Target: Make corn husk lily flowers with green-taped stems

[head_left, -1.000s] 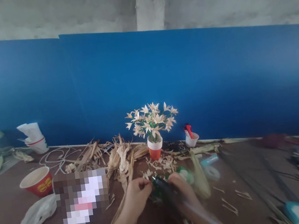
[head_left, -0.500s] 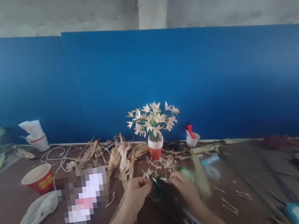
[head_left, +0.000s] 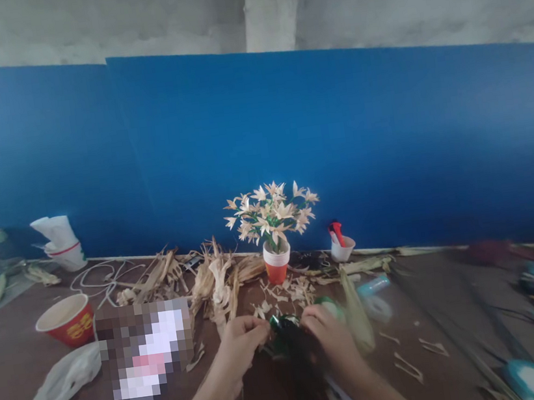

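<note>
My left hand (head_left: pixel 241 346) and my right hand (head_left: pixel 331 337) are close together low in the middle of the view, both with fingers curled. Between them they pinch a dark green, shiny bundle (head_left: pixel 288 338) that looks like tape or foil; I cannot make out exactly what it is. Just beyond the hands lie pale husk scraps (head_left: pixel 286 293) on the brown table (head_left: pixel 14 371). Behind those stands a small orange and white pot of pale paper-like flowers (head_left: pixel 271 220).
Dried corn husks (head_left: pixel 213 279) are heaped left of the pot. A red paper bowl (head_left: pixel 67 320), a grey plastic bag (head_left: pixel 65 382) and stacked white cups (head_left: pixel 62 243) sit at the left. A white cup with a red tool (head_left: pixel 340 243) stands right of the pot, tape rolls (head_left: pixel 373 297) nearby. A blue board (head_left: pixel 339 151) backs the table.
Both hands stay on the green bundle and shift only slightly, the right hand a little lower. The camera view has wobbled a bit.
</note>
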### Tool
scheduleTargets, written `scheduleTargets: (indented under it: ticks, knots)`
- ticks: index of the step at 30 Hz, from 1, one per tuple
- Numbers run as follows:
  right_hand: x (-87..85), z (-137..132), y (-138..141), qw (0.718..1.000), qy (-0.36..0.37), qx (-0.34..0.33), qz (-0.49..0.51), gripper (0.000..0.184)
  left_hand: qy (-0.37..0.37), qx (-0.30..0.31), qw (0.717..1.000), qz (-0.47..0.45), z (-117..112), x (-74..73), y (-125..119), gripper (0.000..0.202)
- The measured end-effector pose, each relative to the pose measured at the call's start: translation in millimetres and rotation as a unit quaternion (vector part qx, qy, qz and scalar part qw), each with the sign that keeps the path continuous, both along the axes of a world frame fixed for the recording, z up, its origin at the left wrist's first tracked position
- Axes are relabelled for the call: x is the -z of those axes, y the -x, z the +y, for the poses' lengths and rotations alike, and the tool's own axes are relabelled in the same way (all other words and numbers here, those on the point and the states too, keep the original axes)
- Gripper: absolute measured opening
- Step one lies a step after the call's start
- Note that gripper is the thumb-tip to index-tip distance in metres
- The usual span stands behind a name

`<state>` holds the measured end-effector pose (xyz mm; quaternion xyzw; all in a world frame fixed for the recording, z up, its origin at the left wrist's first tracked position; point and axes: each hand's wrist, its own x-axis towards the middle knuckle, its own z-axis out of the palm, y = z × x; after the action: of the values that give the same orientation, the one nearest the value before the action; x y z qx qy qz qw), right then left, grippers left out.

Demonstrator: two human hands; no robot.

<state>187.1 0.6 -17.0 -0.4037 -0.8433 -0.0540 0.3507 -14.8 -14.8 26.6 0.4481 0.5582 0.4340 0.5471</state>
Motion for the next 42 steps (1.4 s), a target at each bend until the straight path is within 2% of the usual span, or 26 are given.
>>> scheduleTargets:
  ticks: [4, 7, 9, 11, 13, 14, 15, 16, 17, 19, 21, 23, 26, 28, 30, 31, 32, 34, 35, 36, 38, 40, 42]
  knots:
    - [-0.9, 1, -1, 0.998, 0.043, 0.016, 0.041, 0.015, -0.03, 0.004, 0.999, 0.022, 1, -0.2, 2, 0.031]
    - [-9.0, 0, -1, 0.981, 0.12, 0.005, 0.153, 0.01, -0.152, 0.033, 0.979, 0.131, -2, -4.4, 4, 0.022]
    - [-23.6, -4, -2, 0.959, 0.181, -0.008, 0.219, 0.007, -0.268, 0.046, 0.931, 0.244, -5, -5.8, 6, 0.018]
    - [-45.6, -13, -6, 0.946, 0.22, -0.052, 0.232, 0.01, -0.339, 0.069, 0.875, 0.338, -6, -3.7, 7, 0.016]
    - [-70.6, -24, -15, 0.951, 0.23, -0.135, 0.158, 0.016, -0.356, 0.083, 0.852, 0.374, -3, 2.3, 9, 0.016]
    - [-82.2, -30, -21, 0.952, 0.249, -0.159, 0.08, 0.015, -0.346, 0.079, 0.858, 0.37, 0, 6.3, 11, 0.016]
    - [-92.1, -34, -29, 0.956, 0.257, -0.14, 0.014, 0.01, -0.326, 0.059, 0.874, 0.356, 3, 10.2, 12, 0.018]
    - [-99.6, -36, -39, 0.961, 0.258, -0.088, -0.039, 0.006, -0.3, 0.03, 0.894, 0.331, 6, 13.9, 14, 0.02]
    - [-104.0, -36, -50, 0.964, 0.255, -0.008, -0.075, 0.007, -0.274, 0.023, 0.915, 0.295, 9, 16.8, 15, 0.023]
    - [-103.4, -30, -77, 0.953, 0.23, 0.171, -0.099, 0.011, -0.23, -0.013, 0.946, 0.226, 12, 19.6, 18, 0.027]
    - [-91.8, -19, -105, 0.93, 0.189, 0.297, -0.102, 0.021, -0.194, -0.017, 0.967, 0.164, 12, 18.5, 18, 0.033]
    - [-74.3, -9, -126, 0.906, 0.189, 0.358, -0.125, 0.032, -0.162, -0.014, 0.981, 0.106, 9, 15.2, 15, 0.038]
    - [-52.2, -1, -138, 0.874, 0.253, 0.384, -0.158, 0.04, -0.114, -0.01, 0.993, 0.04, 5, 9.7, 8, 0.043]
    - [-48.1, -1, -130, 0.853, 0.28, 0.405, -0.174, 0.043, -0.105, -0.017, 0.994, 0.005, 5, 6.5, 4, 0.041]
    - [-53.6, -3, -111, 0.852, 0.25, 0.425, -0.179, 0.044, -0.094, -0.01, 0.995, -0.019, 5, 3.0, 3, 0.04]
    - [-58.6, -4, -98, 0.866, 0.212, 0.421, -0.169, 0.043, -0.08, -0.001, 0.996, -0.024, 5, 0.9, 2, 0.039]
    - [-64.0, -5, -82, 0.893, 0.182, 0.387, -0.143, 0.041, -0.072, 0.0, 0.997, -0.028, 4, -1.3, 2, 0.038]
    - [-72.2, -7, -47, 0.952, 0.19, 0.239, -0.035, 0.035, -0.066, -0.001, 0.997, -0.032, 2, -5.6, 2, 0.037]
    - [-73.7, -8, -28, 0.966, 0.214, 0.146, 0.021, 0.032, -0.065, 0.001, 0.997, -0.033, 0, -7.4, 2, 0.037]
    - [-72.9, -9, -10, 0.963, 0.249, 0.072, 0.073, 0.034, -0.064, 0.002, 0.997, -0.035, -2, -8.8, 2, 0.037]
    - [-65.5, -11, 21, 0.938, 0.311, -0.016, 0.154, 0.044, -0.063, -0.001, 0.997, -0.042, -4, -10.2, 2, 0.036]
    - [-53.5, -11, 41, 0.914, 0.347, -0.054, 0.205, 0.045, -0.07, -0.005, 0.997, -0.042, -4, -10.0, 2, 0.034]
    - [-41.3, -12, 51, 0.901, 0.359, -0.049, 0.24, 0.034, -0.091, -0.007, 0.995, -0.025, -2, -8.8, 3, 0.031]
